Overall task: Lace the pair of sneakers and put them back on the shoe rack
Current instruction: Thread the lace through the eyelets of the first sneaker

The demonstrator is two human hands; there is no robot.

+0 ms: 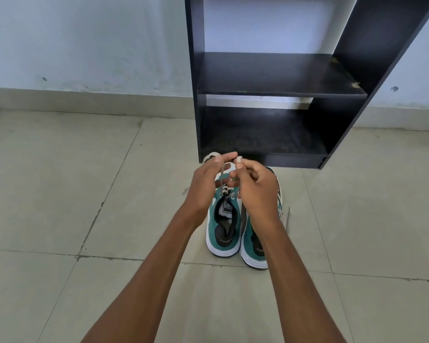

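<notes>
— While your left hand (206, 186) pinches a strand of the white lace (222, 175) between thumb and fingertips, what is your right one doing?

— Your right hand (256, 188) is curled too, its thumb and forefinger nipping the other end of the lace just beside your left fingertips. Both hands hover over the front of the left sneaker (224, 216).

— Where does that sneaker sit?

— On the tiled floor (84, 194), heel toward you, toe pointing at the shoe rack (270, 78). You can see its green and white upper and the black label inside. The lace runs up from the top eyelets to your left fingers.

— And its partner?

— The right sneaker (254, 246) stands touching it on the right, mostly hidden under your right wrist. Whether it is laced you cannot tell.

— The rack?

— Black, just beyond the toes, against the pale wall (84, 45), two shelves showing.
</notes>
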